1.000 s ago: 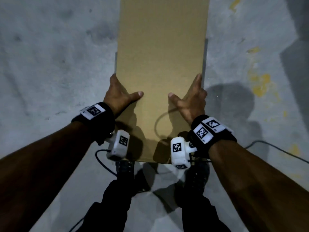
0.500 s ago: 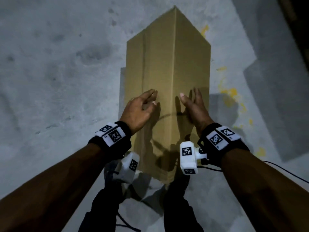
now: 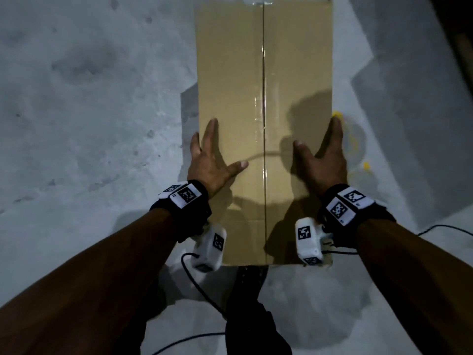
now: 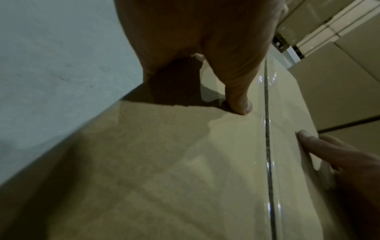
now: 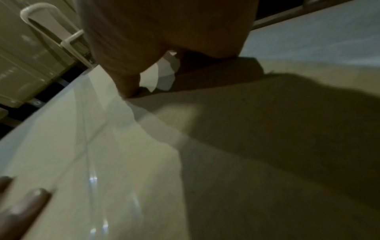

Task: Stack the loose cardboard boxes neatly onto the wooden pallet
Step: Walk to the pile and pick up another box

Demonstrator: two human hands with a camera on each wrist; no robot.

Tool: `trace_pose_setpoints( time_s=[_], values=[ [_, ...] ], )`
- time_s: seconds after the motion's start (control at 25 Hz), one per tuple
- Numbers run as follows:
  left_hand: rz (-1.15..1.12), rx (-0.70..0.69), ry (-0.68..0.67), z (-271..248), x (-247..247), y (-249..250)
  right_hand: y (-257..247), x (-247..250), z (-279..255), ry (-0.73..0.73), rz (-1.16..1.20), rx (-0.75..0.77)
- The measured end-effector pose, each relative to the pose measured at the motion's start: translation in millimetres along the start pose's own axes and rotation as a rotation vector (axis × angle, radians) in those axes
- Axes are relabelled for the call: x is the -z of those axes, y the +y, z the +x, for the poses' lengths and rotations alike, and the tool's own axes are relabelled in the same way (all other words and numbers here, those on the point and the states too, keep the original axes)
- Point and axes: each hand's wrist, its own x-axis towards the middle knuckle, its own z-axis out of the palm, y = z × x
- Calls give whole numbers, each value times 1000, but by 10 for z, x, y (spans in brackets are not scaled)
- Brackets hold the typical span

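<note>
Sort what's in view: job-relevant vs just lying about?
Job: cardboard box with taped seam; left hand and right hand flat on its top face.
Lying about: black cables, yellow paint marks on the concrete floor.

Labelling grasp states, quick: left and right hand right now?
Left hand: open, fingers straight, on the long brown taped cardboard box at its left edge.
Right hand: open, on its right edge.

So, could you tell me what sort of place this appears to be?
Probably a warehouse or storeroom: a bare grey concrete floor with yellow paint marks, a long taped brown cardboard box, and more stacked cardboard boxes nearby.
</note>
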Motion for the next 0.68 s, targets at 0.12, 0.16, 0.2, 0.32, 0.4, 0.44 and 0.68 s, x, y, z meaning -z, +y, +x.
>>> trace_pose_setpoints(
  time_s=[0.12, 0.16, 0.2, 0.32, 0.4, 0.44, 0.68],
  values=[
    [-53, -59, 102, 33, -226, -16, 227, 121, 71, -70, -12, 54],
    [-85, -55, 142, 25, -274, -24, 281, 145, 91, -85, 1, 69],
    [-119, -49, 173, 17, -291, -31, 302, 159, 113, -96, 17, 82],
    [-147, -22, 177, -5, -269, -22, 277, 163, 116, -102, 16, 79],
    [-119, -21, 169, -51, -188, -2, 233, 144, 59, -101, -4, 79],
    [-106, -29, 172, -87, -134, 7, 200, 140, 7, -101, -13, 84],
    [-86, -84, 163, -572, 577, 300, -344, 293, -613, -36, 45, 110]
  ],
)
